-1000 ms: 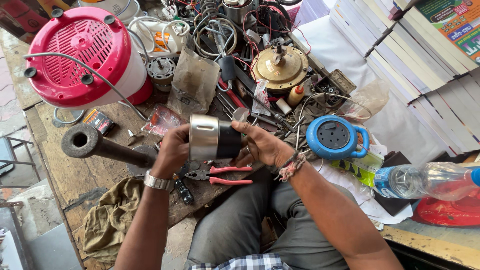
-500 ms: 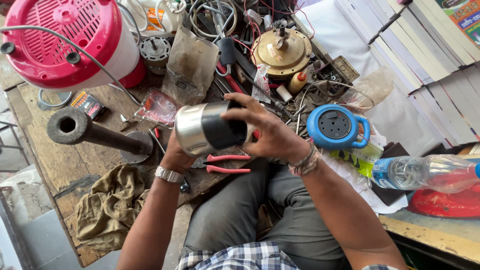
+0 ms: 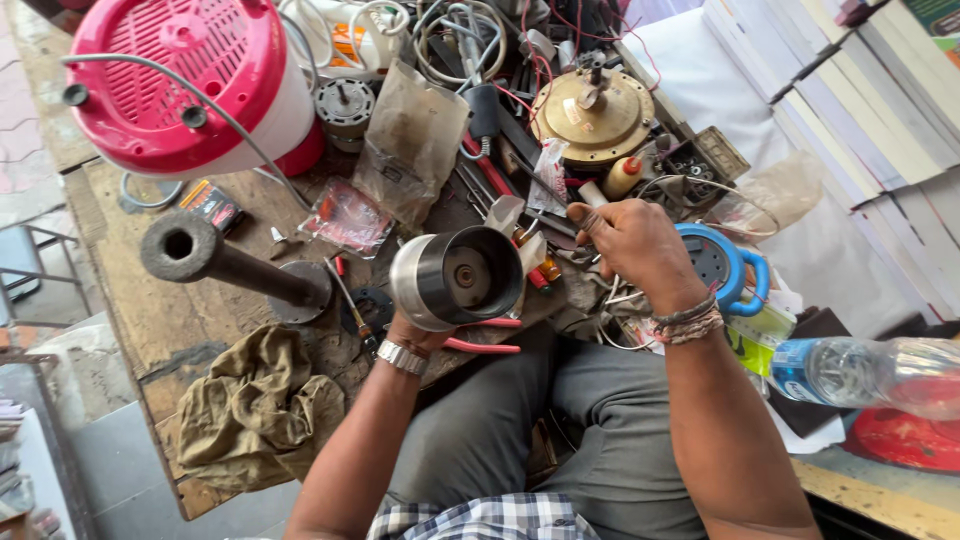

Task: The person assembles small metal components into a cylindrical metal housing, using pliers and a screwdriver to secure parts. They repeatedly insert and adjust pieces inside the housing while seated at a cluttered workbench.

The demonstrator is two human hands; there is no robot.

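Observation:
My left hand holds a shiny steel cylindrical jar from underneath, tilted so its open mouth and the dark disc inside face me. A metal watch sits on that wrist. My right hand has left the jar and hovers to its right over the clutter of tools, fingers curled, just above a blue round appliance base. Whether the right hand holds anything small is hidden. Red-handled pliers lie on the bench edge under the jar.
A pink and white appliance stands at back left. A black pipe on a flange lies left, an olive rag below it. A brass disc, wires and tools crowd the back. A water bottle lies right.
The jar has been turned from lying sideways in both hands to mouth facing me. My right hand has let go and moved right toward the tools.

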